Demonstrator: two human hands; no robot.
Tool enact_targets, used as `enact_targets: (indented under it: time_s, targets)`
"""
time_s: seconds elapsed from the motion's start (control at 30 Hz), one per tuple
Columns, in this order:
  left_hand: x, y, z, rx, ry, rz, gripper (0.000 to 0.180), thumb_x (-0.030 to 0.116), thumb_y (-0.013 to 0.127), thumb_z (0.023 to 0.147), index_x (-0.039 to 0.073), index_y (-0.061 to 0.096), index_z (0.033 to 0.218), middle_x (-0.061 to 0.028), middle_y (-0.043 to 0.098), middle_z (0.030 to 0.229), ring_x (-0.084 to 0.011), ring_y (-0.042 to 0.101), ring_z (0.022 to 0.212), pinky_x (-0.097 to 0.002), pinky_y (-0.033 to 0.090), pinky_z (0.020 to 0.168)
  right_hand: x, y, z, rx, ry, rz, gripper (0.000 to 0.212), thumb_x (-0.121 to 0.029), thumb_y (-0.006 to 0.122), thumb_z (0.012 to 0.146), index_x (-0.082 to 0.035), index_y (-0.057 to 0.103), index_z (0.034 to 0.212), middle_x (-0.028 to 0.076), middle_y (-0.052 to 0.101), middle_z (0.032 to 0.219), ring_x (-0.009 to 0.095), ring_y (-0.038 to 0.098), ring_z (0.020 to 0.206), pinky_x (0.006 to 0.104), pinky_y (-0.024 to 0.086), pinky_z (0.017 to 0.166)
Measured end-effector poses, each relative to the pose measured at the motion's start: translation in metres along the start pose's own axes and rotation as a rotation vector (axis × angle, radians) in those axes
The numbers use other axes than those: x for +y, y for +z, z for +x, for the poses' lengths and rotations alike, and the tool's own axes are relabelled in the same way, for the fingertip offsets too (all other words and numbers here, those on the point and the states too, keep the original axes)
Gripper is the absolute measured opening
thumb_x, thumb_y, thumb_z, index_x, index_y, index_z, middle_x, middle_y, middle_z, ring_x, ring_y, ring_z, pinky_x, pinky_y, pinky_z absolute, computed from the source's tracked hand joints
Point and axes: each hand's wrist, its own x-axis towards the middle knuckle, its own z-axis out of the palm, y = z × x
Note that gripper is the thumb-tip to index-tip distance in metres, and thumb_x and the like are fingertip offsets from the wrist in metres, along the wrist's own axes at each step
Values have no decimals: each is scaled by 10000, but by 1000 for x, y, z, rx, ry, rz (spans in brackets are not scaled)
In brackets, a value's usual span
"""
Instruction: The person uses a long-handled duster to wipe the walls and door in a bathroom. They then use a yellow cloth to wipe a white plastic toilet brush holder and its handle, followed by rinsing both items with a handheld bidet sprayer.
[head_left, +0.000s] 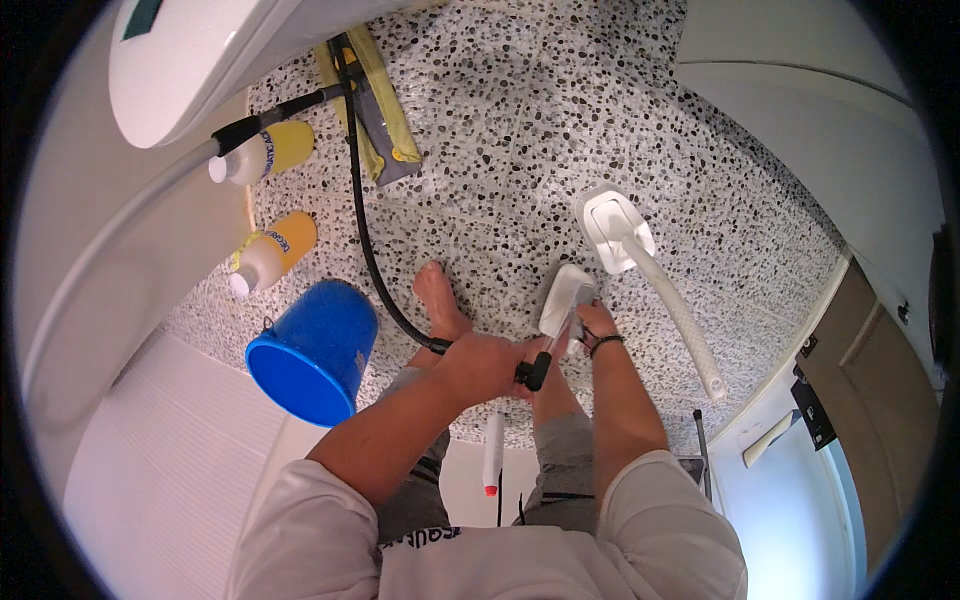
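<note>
My left hand (pixel 485 366) is closed round the handle end of a black hose (pixel 364 215), in front of my body. A black fitting (pixel 537 372) with a pale, partly clear tube sticks out beside its fingers. My right hand (pixel 597 320), with a dark band at the wrist, has its fingers round the edge of a white oblong head (pixel 566 298). That head is close to the tube, but I cannot tell whether they join. A white long-handled brush in a white base (pixel 616 228) stands just beyond my right hand.
A blue bucket (pixel 315 350) lies tipped at left, near two yellow-and-white bottles (pixel 288 238). Farther off is a grey flat mop (pixel 385 130) with yellow edges, its pole (pixel 130 215) leaning left. A white fixture (pixel 190 70) overhangs it. A white red-tipped bottle (pixel 493 455) is near my legs.
</note>
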Motion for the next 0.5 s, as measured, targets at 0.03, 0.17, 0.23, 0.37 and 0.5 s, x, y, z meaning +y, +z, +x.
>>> enact_targets:
  time_s: [0.03,0.17,0.23,0.37,0.5]
  targets:
    - [2,-3,0,-29,-30,17,451,508,597,624,86,567,779,-93,583,693,-274,576,718,-423,394,692,0,12,-2,-22,48,78,484,-152,572,637,-38,408,1078,142,516,841,272,554,715,370,463,571]
    - [9,-9,1,-114,-53,73,388,442,623,641,151,564,891,-89,595,757,-239,589,751,-363,453,658,-32,49,-29,-58,210,415,451,-163,569,668,-54,393,1069,115,486,761,230,531,580,377,477,461]
    - [0,-4,-15,-102,-120,45,393,445,618,647,141,564,890,-87,596,768,-236,588,763,-356,453,668,-120,66,-86,-290,285,765,467,-206,589,680,-61,380,1071,110,479,758,219,519,570,373,485,466]
    - [12,-13,-14,-123,-121,85,402,446,605,664,100,563,864,-83,597,790,-233,585,784,-343,451,679,-155,61,-96,-225,181,603,495,-405,565,734,-19,472,1029,151,529,818,250,542,612,373,448,522]
    - [22,-34,-15,-124,-169,185,411,439,593,681,66,555,848,-87,594,812,-234,581,801,-343,449,689,-151,56,-79,-97,230,279,663,-547,475,733,21,482,1075,155,547,955,227,546,804,313,413,707]
